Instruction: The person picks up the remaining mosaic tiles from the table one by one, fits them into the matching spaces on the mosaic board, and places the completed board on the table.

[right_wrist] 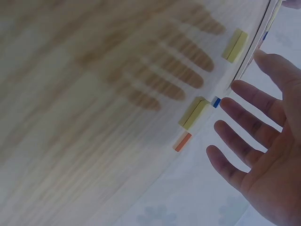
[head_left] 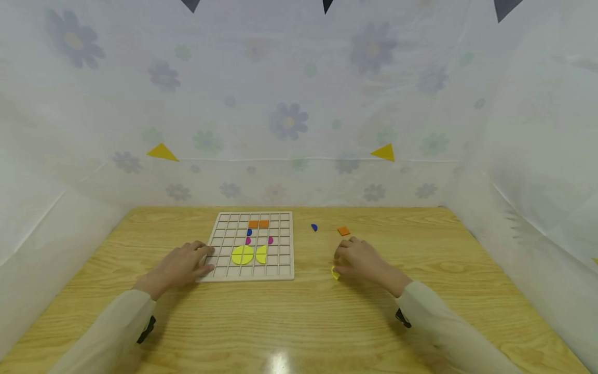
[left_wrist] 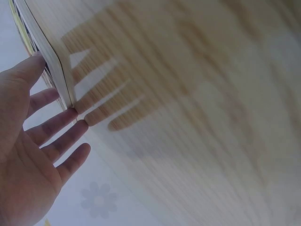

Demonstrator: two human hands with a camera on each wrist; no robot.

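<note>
From the head feed I see the person's left hand [head_left: 179,266] left of centre, at the left edge of the gridded board [head_left: 284,255], which lies flat on the worktop [head_left: 252,327]. Its fingers are spread and loosely bent, their tips touching the board's edge; the left wrist view shows the palm bare. The right hand [head_left: 364,261] is right of centre, just beside a yellow piece [head_left: 335,274] lying on the worktop at its thumb side. In the right wrist view its fingers are parted, gently bent and wrapped round nothing; whether a fingertip touches the yellow piece, I cannot tell. On the board, lower middle, I make out a yellow circle [head_left: 243,255] and, just right of it, a yellow half-circle [head_left: 261,254]. Above them sit two magenta pieces [head_left: 270,240], a blue half-circle [head_left: 249,232] and, near the top, two orange squares [head_left: 263,224] side by side. Right of the board, above the right hand, a loose blue piece [head_left: 314,227] and a loose orange square [head_left: 343,231] lie well apart from it.
</note>
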